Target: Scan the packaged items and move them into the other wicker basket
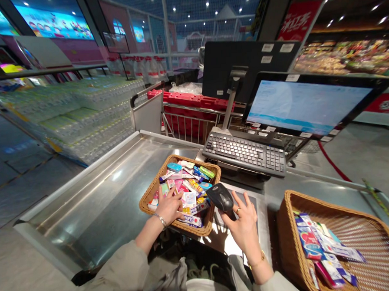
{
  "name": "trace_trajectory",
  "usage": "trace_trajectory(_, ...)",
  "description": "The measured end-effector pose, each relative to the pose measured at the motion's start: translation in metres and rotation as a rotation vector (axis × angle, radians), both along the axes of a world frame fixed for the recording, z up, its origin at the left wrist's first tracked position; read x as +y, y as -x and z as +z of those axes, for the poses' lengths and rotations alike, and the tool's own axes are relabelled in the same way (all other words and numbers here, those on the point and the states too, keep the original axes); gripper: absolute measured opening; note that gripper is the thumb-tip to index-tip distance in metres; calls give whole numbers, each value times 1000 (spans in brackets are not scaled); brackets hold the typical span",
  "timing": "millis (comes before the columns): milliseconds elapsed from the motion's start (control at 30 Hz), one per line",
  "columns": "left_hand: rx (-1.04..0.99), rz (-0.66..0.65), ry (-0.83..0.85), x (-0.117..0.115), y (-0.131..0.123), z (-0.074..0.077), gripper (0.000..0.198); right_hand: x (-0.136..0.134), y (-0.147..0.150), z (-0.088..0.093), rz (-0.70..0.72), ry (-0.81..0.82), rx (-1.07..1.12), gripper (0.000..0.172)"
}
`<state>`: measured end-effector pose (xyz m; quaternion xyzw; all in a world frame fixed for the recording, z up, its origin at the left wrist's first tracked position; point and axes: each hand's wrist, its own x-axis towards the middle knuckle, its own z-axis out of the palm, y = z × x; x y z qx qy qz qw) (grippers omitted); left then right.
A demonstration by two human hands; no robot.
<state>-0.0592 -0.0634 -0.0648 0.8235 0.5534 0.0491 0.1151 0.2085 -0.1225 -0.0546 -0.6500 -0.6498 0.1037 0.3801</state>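
My left hand [169, 204] reaches into a wicker basket [179, 168] piled with small toothpaste boxes, tubes and packets [188, 191], its fingers pressing down on them. Whether it grips one is hidden. My right hand [241, 224] holds a black handheld barcode scanner [220, 197] just beside that basket's right rim. A second wicker basket [351, 224] sits to the right, with several toothpaste boxes [320, 247] lying along its left side.
A steel checkout counter [99, 189] runs to the left. Ahead stand a black keyboard [245, 153] and a touchscreen monitor [309, 104]. Behind them is a shopping cart with a red crate [186, 115]. Shrink-wrapped bottled water [82, 116] is stacked at the left.
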Motion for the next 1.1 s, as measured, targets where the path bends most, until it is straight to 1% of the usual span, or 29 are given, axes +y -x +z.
trace_trajectory(133, -33, -18, 12, 1, 0, 2, 25, 0, -3, 0, -8, -16, 5, 25)
trace_trajectory(233, -58, -21, -19, 6, 2, 10, 22, 0, -5, 0, -13, -8, 20, 25)
trace_trajectory(400, -72, 33, -80, 25, 7, 26, 19, 0, -8, 1, -22, -4, 33, 25)
trace_trajectory(500, -109, 72, -125, 37, 4, 30, 20, 0, -9, 0, -34, -9, 35, 26)
trace_trajectory(633, -148, 125, -146, 50, -3, 25, 20, -1, -10, -2, -47, -20, 36, 24)
trace_trajectory(700, -161, 131, -194, 56, -6, 20, 19, -1, -11, -2, -52, -25, 36, 25)
trace_trajectory(800, -164, 100, -298, 63, -7, 13, 14, -1, -12, -2, -58, -37, 34, 25)
trace_trajectory(867, -145, 63, -335, 65, -5, 9, 11, -2, -13, -2, -64, -42, 31, 24)
trace_trajectory(967, -102, 18, -329, 66, -1, 2, 9, -1, -14, -3, -73, -36, 28, 24)
trace_trajectory(1100, -62, -1, -248, 62, 3, -7, 11, -1, -15, -5, -76, -25, 28, 26)
